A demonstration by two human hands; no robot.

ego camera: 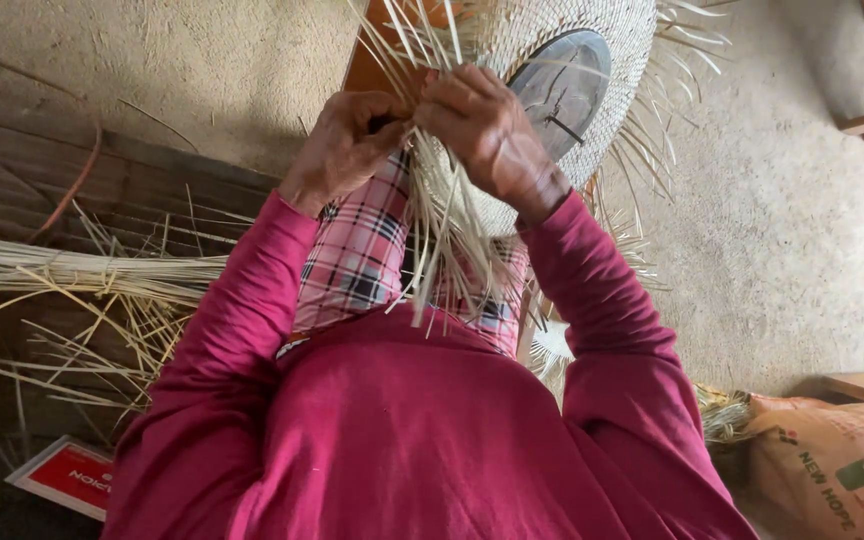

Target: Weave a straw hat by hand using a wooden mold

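A half-woven straw hat (607, 50) lies crown-down on my lap over a dark round form (564, 85), its loose pale strands (447, 240) hanging toward my body. My left hand (344, 140) pinches strands at the brim's near edge. My right hand (487, 125) is closed on neighbouring strands just beside it, the two hands touching. Both arms wear dark pink sleeves, and a pink plaid cloth (362, 250) covers my legs.
A bundle of long straw stalks (72, 270) lies on dark wooden boards at the left, with scattered stalks below it. A red and white flat box (67, 475) sits at the lower left. An orange sack (832, 465) stands at the lower right on the concrete floor.
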